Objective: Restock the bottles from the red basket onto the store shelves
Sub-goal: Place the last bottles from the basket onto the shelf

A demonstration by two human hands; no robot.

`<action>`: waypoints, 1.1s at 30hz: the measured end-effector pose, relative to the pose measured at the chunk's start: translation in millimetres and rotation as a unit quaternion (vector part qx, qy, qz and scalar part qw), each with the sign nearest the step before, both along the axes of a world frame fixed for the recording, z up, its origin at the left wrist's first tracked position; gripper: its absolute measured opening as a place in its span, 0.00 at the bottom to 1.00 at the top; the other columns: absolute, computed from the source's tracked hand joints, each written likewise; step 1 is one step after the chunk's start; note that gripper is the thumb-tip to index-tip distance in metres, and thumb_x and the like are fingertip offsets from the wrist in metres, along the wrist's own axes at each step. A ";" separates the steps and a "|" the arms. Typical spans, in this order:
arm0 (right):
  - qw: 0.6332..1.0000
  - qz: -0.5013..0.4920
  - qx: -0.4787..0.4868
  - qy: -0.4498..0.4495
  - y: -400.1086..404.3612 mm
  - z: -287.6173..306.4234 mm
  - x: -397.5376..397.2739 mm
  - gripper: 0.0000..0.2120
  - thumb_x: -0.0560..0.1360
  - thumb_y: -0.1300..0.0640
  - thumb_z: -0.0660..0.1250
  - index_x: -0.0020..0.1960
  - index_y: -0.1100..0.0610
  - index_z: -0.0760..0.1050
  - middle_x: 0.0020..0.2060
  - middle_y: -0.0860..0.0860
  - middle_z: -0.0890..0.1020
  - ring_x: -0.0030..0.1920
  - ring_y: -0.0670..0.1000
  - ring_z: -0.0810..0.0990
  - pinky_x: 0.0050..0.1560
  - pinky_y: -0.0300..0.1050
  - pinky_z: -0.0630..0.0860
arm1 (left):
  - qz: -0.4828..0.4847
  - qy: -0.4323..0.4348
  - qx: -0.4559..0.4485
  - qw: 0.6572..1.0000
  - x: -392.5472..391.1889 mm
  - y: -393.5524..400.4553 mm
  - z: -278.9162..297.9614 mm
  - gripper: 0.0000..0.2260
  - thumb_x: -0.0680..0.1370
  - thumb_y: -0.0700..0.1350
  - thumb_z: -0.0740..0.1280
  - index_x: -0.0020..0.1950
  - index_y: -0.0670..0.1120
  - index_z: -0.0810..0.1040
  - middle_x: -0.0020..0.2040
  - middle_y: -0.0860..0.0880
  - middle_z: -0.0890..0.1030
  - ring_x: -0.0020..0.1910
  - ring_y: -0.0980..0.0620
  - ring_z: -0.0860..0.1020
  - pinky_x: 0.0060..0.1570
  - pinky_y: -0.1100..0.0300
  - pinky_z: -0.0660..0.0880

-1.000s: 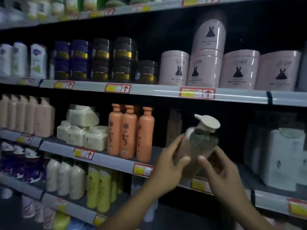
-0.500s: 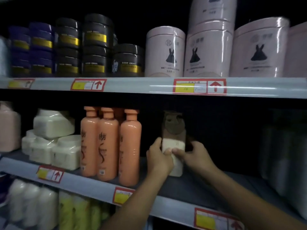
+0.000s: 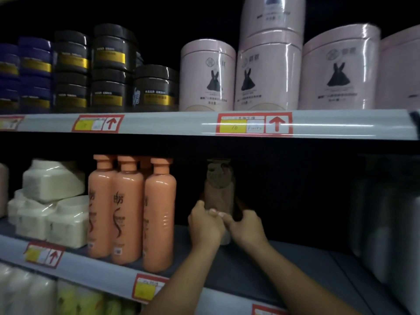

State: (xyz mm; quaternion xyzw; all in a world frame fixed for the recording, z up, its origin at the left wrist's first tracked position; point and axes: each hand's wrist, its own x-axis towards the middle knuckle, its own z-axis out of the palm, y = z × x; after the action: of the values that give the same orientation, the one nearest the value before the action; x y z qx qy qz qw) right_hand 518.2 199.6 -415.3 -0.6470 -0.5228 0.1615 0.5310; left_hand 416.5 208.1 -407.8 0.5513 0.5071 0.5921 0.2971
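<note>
A brown pump bottle (image 3: 218, 189) stands upright deep on the middle shelf (image 3: 250, 269), in the dark gap to the right of the orange bottles. My left hand (image 3: 204, 226) wraps its lower left side and my right hand (image 3: 246, 228) its lower right side, fingers meeting in front of it. The bottle's base is hidden behind my hands. The red basket is out of view.
Three orange bottles (image 3: 131, 210) stand just left of my hands, white tubs (image 3: 50, 201) further left. Dim pale containers (image 3: 386, 212) sit at the right. The shelf above carries dark jars (image 3: 109, 67) and pink canisters (image 3: 268, 71) over a price rail (image 3: 254, 123).
The bottle went from tilted in the air before the shelf to upright far back on it. Both hands followed it inward and still hold its lower part. The view moved closer.
</note>
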 end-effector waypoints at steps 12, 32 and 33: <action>0.999 0.023 0.009 0.023 -24.2 4.0 -15.1 0.18 0.76 0.47 0.74 0.59 0.57 0.78 0.49 0.49 0.84 0.46 0.47 0.82 0.36 0.27 0.74 | -0.041 0.017 -0.048 0.998 -15.5 -19.1 -2.2 0.30 0.80 0.40 0.66 0.81 0.43 0.61 0.75 0.40 0.72 0.72 0.42 0.72 0.70 0.54 0.68; 0.985 0.049 0.150 -0.063 -282.0 -83.8 -61.4 0.22 0.81 0.44 0.66 0.73 0.50 0.73 0.65 0.45 0.78 0.65 0.44 0.77 0.66 0.50 0.77 | -0.181 -0.034 0.069 0.981 -78.7 -239.4 -104.5 0.21 0.81 0.34 0.66 0.75 0.40 0.70 0.68 0.45 0.77 0.68 0.51 0.76 0.63 0.71 0.73; 0.985 0.048 0.152 -0.063 -289.0 -97.6 -62.4 0.22 0.81 0.45 0.67 0.72 0.52 0.74 0.65 0.47 0.78 0.66 0.45 0.78 0.65 0.51 0.78 | -0.185 -0.035 0.068 0.980 -82.6 -246.4 -118.1 0.21 0.81 0.35 0.66 0.75 0.39 0.70 0.67 0.44 0.78 0.67 0.51 0.77 0.61 0.71 0.74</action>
State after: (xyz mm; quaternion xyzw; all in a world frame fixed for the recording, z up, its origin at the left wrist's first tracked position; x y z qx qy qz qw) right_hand 455.8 -89.3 -512.9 -0.5421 -0.6039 0.0646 0.5808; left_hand 333.9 -38.3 -525.9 0.6334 0.3444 0.5789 0.3808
